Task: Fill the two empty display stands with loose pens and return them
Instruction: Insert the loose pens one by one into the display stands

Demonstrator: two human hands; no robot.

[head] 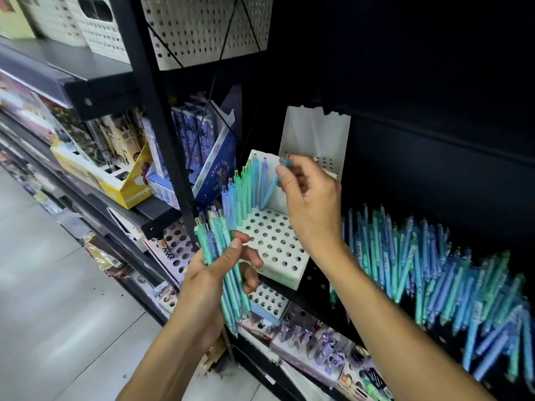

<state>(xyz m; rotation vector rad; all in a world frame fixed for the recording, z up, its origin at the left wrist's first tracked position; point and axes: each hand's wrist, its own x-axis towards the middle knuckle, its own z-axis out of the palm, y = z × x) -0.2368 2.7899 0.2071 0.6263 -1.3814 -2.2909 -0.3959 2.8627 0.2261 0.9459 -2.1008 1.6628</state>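
Pens lie heaped loose along the shelf's right stretch, beside the white perforated display stand at its left end. Left hand grips a bundle of pens before the stand's front-left corner. Right hand pinches one blue pen by its top, tip in a back-row hole.

Black metal shelving unit with dark back panel; pale tiled floor to its left and below; white perforated baskets on its top shelf; boxed stationery on the shelf beneath; dim light inside.
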